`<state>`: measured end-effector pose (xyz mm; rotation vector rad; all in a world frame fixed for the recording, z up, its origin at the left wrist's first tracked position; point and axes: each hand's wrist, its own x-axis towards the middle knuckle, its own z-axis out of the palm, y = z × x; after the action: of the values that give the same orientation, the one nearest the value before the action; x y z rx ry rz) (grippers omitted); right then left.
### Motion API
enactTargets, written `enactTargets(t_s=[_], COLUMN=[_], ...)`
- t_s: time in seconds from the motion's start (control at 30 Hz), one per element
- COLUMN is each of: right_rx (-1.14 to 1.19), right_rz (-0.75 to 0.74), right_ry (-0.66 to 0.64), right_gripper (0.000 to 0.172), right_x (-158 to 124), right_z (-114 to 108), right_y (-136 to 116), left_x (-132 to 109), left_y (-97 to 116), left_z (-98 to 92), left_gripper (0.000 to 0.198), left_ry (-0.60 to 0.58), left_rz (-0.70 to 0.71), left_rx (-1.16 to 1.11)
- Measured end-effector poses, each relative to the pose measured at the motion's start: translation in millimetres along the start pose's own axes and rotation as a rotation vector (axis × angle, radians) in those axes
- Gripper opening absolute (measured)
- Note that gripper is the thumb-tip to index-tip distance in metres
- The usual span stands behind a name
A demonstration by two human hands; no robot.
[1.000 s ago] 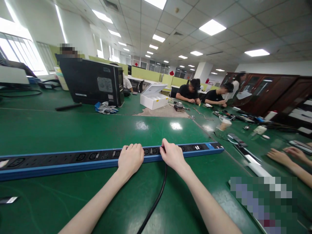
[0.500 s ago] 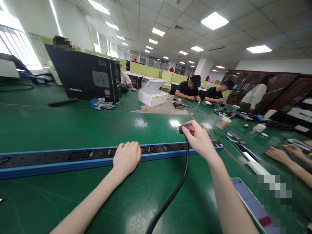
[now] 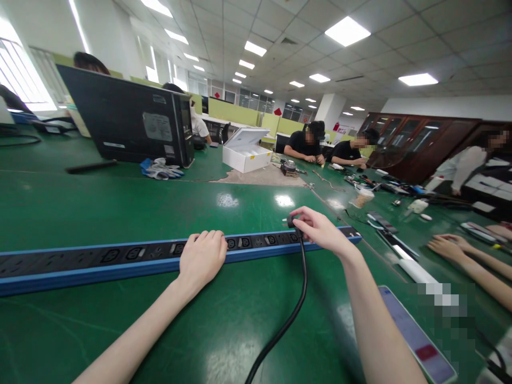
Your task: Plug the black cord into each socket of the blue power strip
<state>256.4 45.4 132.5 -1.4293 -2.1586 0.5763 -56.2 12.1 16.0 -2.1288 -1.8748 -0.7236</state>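
Note:
A long blue and black power strip [image 3: 152,262] lies across the green table, its row of sockets facing up. My left hand [image 3: 202,257] is wrapped over the middle of the strip, gripping it. Between the fingers of my right hand [image 3: 318,230] is a black power plug [image 3: 292,221], held just above the strip's right part with its metal pins pointing left. A thick black cable [image 3: 296,312] hangs from the plug and curves down toward the front edge of the view. The plug's pins are clear of the sockets.
A black computer case [image 3: 132,120] stands at the back left, with work gloves [image 3: 160,169] before it. A white open box [image 3: 247,159] sits behind the strip. At right lie a phone [image 3: 416,336], a cup [image 3: 362,198] and loose parts. A co-worker's hands [image 3: 450,246] rest at far right.
My right hand has lowered slightly, and the plug has turned so that its pins show at the left. My left hand stays on the power strip. The standing person at right has moved rightward.

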Motion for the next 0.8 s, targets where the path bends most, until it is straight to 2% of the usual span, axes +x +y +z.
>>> enactTargets(t_s=[0.07, 0.13, 0.2, 0.27, 0.3, 0.33, 0.37, 0.43, 0.5, 0.57, 0.63, 0.7, 0.8], right_rx=[0.132, 0.184, 0.188, 0.183, 0.179, 0.174, 0.165, 0.152, 0.164, 0.199, 0.241, 0.260, 0.209], right_rz=[-0.021, -0.044, -0.058, -0.068, -0.073, -0.076, -0.074, -0.056, -0.038, -0.050, -0.081, -0.123, -0.217], right_ry=[-0.001, 0.044, 0.113, 0.176, 0.197, 0.214, 0.223, 0.190, 0.070, -0.105, -0.278, -0.397, -0.434], right_gripper=[0.046, 0.044, 0.039, 0.036, 0.035, 0.034, 0.034, 0.034, 0.037, 0.039, 0.040, 0.040, 0.036], right_x=[-3.6, -4.5, -2.1, 2.2, 4.4, 6.2, 7.3, 7.5, 4.9, 0.9, -2.6, -4.2, -3.3], right_z=[-0.1, 3.6, 9.4, 13.5, 14.0, 13.2, 11.1, 4.3, -3.0, -7.3, -7.1, -3.2, 4.5], right_y=[-17.9, -33.7, -43.3, -44.2, -41.4, -37.0, -31.4, -19.1, -9.6, -6.0, -8.0, -12.7, -18.5], left_x=[-1.5, -9.1, -22.0, -34.9, -38.9, -40.3, -38.9, -28.5, -12.6, 2.0, 11.4, 15.5, 16.7], left_y=[15.4, 44.3, 80.3, 111.4, 121.5, 127.0, 127.7, 117.0, 97.3, 77.4, 62.3, 53.0, 46.5], left_z=[-12.0, -32.3, -56.1, -77.1, -84.9, -90.7, -94.7, -98.9, -100.4, -100.8, -99.9, -97.8, -93.1], left_gripper=[0.031, 0.033, 0.037, 0.043, 0.044, 0.041, 0.038, 0.036, 0.035, 0.033, 0.032, 0.031, 0.031], left_ry=[0.009, -0.069, -0.343, -0.713, -0.837, -0.847, -0.784, -0.555, -0.358, -0.216, -0.130, -0.084, -0.039], left_rz=[-0.030, -0.040, -0.032, 0.002, -0.011, -0.040, -0.076, -0.128, -0.147, -0.136, -0.118, -0.109, -0.121], left_rx=[-0.198, -0.504, -0.922, -1.265, -1.336, -1.343, -1.320, -1.235, -1.139, -1.053, -0.991, -0.954, -0.944])
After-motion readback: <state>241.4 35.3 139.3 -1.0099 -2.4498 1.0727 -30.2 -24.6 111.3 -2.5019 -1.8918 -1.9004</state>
